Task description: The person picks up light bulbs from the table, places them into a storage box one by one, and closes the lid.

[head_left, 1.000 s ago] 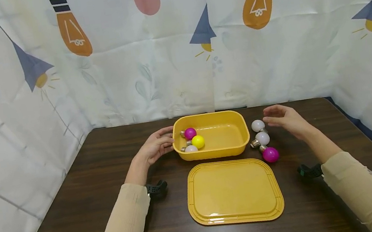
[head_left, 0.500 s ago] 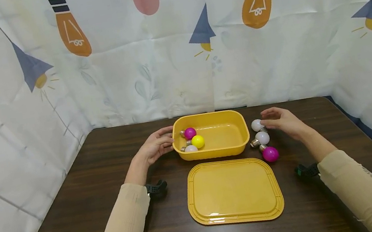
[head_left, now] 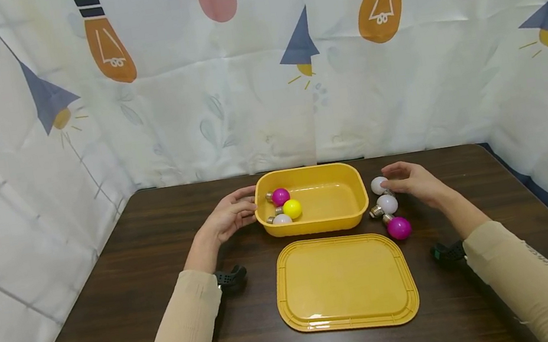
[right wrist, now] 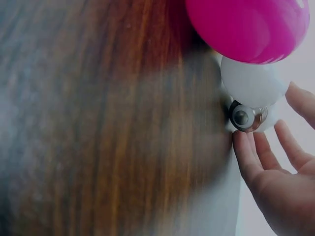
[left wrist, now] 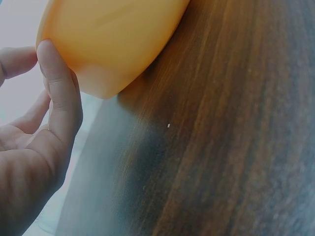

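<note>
My left hand (head_left: pixel 231 216) rests its fingertips against the left side of a yellow plastic box (head_left: pixel 315 226); up close, the fingers are fairly straight at the box wall (left wrist: pixel 123 44). Inside lie a magenta light bulb (head_left: pixel 280 196), a yellow bulb (head_left: pixel 292 208) and a white bulb (head_left: pixel 282 218), all toward the left end. Right of the box, my right hand (head_left: pixel 418 181) has loosely spread fingers around the far white bulb (head_left: pixel 378 185), thumb right at its globe. A second white bulb (head_left: pixel 387 204) and a magenta bulb (head_left: pixel 399 227) lie nearer, in a row.
A flat yellow lid (head_left: pixel 345 282) lies on the dark wooden table (head_left: pixel 106 335), in front of the box. A white patterned curtain (head_left: pixel 253 108) hangs behind the table and along its sides. Both wrists wear dark straps (head_left: pixel 232 277).
My right hand has moved a little left, its thumb coming up to the far white bulb. My left hand, the box and the bulbs stay where they were.
</note>
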Motion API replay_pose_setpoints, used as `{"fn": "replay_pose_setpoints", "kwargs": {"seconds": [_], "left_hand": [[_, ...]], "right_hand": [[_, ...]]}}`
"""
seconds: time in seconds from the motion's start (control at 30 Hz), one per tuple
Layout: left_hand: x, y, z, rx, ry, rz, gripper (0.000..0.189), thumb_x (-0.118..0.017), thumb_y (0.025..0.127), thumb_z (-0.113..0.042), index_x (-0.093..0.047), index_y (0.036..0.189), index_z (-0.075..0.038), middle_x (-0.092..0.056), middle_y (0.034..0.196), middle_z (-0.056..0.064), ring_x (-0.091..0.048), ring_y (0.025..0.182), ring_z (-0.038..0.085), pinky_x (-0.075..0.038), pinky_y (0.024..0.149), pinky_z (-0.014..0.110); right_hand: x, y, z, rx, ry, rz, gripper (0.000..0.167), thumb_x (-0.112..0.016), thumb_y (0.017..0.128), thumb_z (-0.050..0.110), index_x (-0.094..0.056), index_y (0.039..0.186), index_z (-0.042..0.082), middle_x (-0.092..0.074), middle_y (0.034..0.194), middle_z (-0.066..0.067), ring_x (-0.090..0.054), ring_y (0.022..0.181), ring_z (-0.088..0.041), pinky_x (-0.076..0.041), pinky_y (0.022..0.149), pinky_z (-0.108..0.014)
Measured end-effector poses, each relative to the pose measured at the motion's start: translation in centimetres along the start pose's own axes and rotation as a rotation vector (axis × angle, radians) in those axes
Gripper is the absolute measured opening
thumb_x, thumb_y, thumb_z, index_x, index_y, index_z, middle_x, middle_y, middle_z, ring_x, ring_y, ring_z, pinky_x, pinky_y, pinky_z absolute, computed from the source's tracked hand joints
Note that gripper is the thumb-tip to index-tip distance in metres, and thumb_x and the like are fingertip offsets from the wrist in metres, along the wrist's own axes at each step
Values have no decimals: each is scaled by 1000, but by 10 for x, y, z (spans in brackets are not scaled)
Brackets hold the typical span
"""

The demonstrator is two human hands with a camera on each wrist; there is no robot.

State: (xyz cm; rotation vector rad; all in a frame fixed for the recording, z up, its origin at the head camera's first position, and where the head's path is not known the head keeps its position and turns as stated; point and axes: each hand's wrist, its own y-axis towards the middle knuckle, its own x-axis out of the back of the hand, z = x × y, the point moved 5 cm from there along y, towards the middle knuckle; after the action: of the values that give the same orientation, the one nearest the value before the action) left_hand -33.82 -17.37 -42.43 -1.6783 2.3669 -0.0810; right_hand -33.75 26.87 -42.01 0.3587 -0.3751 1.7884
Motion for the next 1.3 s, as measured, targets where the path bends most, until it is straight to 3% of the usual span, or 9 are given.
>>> {"fn": "replay_pose_setpoints", "kwargs": {"seconds": [0.2, 0.3, 0.67, 1.3], "left_hand": [[0, 0, 0, -2, 1, -5, 59, -55, 101, 6, -37, 156, -5, -49, 142, 30, -70, 93, 21, -60, 79, 29], [1, 0, 0, -3, 5, -1, 60, -55, 101, 5, -37, 157, -5, -49, 142, 30, -70, 93, 21, -60, 79, 29], [2, -2, 1, -18, 17, 13, 59, -56, 102, 4, -36, 157, -4, -48, 143, 31, -69, 99, 24, -60, 81, 29], [1, 0, 1, -11, 18, 9, 60, -57, 102, 3, -35, 157, -5, -50, 141, 29, -70, 95, 21, -60, 81, 29]], "right_hand": [[-1, 0, 0, -21, -17, 3, 67, -72, 98, 29, -44, 148, -5, -45, 148, -26, -45, 131, -41, -42, 107, -52], [-2, 1, 0, -29, -25, 6, 67, -73, 98, 29, -44, 148, -4, -45, 148, -26, -43, 133, -43, -39, 110, -56], [-5, 2, -2, -46, -36, 18, 69, -74, 97, 31, -45, 148, -3, -45, 149, -28, -42, 135, -43, -36, 112, -58], [-4, 3, -4, -46, -60, 15, 62, -74, 97, 31, -50, 145, -2, -49, 144, -27, -45, 132, -42, -38, 111, -57]]}}
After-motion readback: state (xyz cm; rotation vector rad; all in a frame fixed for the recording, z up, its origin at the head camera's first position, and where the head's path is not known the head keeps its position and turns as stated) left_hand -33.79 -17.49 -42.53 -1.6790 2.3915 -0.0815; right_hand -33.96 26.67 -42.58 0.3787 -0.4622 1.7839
